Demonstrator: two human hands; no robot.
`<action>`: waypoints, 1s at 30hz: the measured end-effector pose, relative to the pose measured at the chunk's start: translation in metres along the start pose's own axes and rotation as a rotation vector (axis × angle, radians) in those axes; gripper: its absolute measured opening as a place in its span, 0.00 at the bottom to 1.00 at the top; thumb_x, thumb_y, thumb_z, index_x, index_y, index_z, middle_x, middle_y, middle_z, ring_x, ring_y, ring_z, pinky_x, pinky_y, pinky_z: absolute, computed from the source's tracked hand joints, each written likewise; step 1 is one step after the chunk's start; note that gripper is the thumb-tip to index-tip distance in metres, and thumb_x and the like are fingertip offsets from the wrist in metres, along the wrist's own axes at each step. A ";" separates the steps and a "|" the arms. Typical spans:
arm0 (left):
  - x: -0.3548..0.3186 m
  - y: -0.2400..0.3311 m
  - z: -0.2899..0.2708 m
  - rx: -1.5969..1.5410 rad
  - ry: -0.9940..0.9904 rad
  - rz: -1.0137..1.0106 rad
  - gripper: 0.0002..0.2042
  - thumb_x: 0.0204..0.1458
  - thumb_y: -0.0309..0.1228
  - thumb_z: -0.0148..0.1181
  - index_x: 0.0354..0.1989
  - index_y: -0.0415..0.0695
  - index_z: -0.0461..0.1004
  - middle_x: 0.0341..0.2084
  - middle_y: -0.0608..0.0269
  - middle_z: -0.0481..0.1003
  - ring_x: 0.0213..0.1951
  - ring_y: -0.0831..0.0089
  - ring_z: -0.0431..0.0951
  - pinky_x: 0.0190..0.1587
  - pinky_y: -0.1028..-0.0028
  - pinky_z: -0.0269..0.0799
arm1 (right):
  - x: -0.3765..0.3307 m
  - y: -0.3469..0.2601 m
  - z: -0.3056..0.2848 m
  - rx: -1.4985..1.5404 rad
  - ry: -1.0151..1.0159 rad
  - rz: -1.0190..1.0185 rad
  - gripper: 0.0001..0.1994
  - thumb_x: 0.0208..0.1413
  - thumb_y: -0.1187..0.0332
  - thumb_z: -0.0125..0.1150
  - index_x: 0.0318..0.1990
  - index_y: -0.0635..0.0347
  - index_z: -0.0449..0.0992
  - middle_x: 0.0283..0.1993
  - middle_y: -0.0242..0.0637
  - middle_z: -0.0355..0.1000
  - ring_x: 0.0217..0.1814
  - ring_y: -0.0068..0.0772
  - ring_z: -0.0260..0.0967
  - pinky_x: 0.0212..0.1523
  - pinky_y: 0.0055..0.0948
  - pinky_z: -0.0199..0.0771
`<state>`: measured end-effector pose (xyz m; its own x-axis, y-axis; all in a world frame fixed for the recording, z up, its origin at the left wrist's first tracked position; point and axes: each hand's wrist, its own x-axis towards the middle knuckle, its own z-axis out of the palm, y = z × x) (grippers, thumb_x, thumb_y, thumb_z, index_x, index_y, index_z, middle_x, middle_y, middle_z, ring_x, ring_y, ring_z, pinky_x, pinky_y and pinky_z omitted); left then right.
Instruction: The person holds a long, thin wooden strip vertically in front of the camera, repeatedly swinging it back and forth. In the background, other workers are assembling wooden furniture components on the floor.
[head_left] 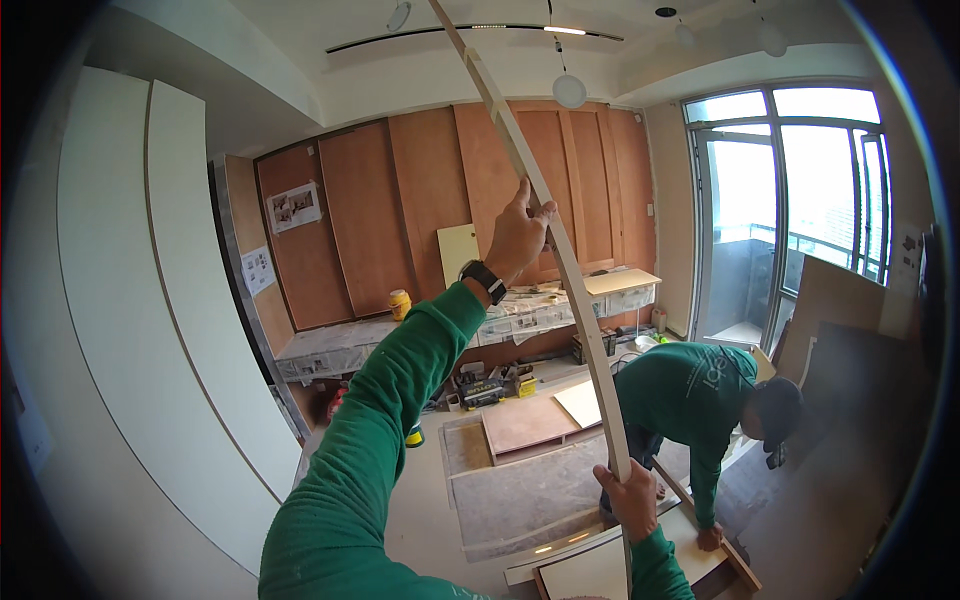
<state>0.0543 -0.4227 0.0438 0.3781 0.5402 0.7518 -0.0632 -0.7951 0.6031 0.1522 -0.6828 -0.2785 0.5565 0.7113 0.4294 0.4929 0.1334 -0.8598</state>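
A long, narrow pale wooden panel [565, 255] stands edge-on in front of me, running from near the ceiling down to the floor. My left hand [517, 232], with a black watch on its wrist and a green sleeve, grips the panel's edge high up. My right hand [632, 497] holds the same panel low down, close to its lower end. Both arms are raised and the panel looks bowed by the lens.
A person in a green shirt and dark cap [700, 400] bends over boards on the floor just right of the panel. White panels [150, 300] lean on the left wall. A covered bench [340, 350], tools [490, 385], a brown board [525, 422] and a balcony window [790, 210] surround us.
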 end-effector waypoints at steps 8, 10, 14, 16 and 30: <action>-0.003 -0.001 -0.006 -0.029 -0.023 0.002 0.37 0.65 0.36 0.57 0.76 0.40 0.43 0.38 0.54 0.79 0.32 0.71 0.83 0.30 0.73 0.83 | -0.003 -0.001 0.001 -0.019 0.011 -0.010 0.21 0.53 0.56 0.74 0.32 0.69 0.76 0.22 0.46 0.73 0.22 0.35 0.70 0.29 0.36 0.72; -0.004 -0.003 -0.003 -0.034 -0.042 -0.007 0.38 0.65 0.35 0.58 0.77 0.40 0.41 0.34 0.59 0.77 0.31 0.73 0.82 0.29 0.73 0.82 | -0.007 0.001 0.002 -0.008 0.034 -0.011 0.21 0.53 0.56 0.73 0.31 0.69 0.76 0.21 0.47 0.73 0.22 0.35 0.70 0.29 0.36 0.71; -0.004 -0.003 -0.002 -0.034 -0.039 -0.004 0.38 0.65 0.36 0.57 0.76 0.39 0.42 0.36 0.57 0.78 0.31 0.72 0.82 0.30 0.73 0.83 | -0.007 0.000 0.003 -0.020 0.037 -0.003 0.21 0.53 0.56 0.73 0.31 0.69 0.76 0.22 0.47 0.73 0.22 0.36 0.71 0.29 0.37 0.71; 0.005 0.000 -0.003 -0.020 -0.027 -0.011 0.37 0.65 0.36 0.56 0.76 0.38 0.44 0.44 0.52 0.79 0.33 0.69 0.83 0.32 0.72 0.84 | 0.001 -0.009 0.002 -0.045 0.032 -0.002 0.21 0.53 0.56 0.73 0.32 0.69 0.76 0.22 0.47 0.73 0.22 0.37 0.71 0.29 0.37 0.72; 0.008 -0.008 -0.009 -0.036 -0.056 -0.005 0.37 0.65 0.35 0.55 0.76 0.38 0.42 0.43 0.51 0.79 0.34 0.68 0.84 0.31 0.71 0.85 | 0.000 -0.007 0.016 0.006 0.060 0.008 0.20 0.54 0.56 0.73 0.30 0.68 0.75 0.21 0.47 0.73 0.21 0.40 0.71 0.28 0.38 0.70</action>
<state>0.0493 -0.4094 0.0474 0.4295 0.5267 0.7335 -0.0941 -0.7817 0.6165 0.1380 -0.6722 -0.2766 0.5994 0.6700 0.4380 0.4843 0.1320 -0.8649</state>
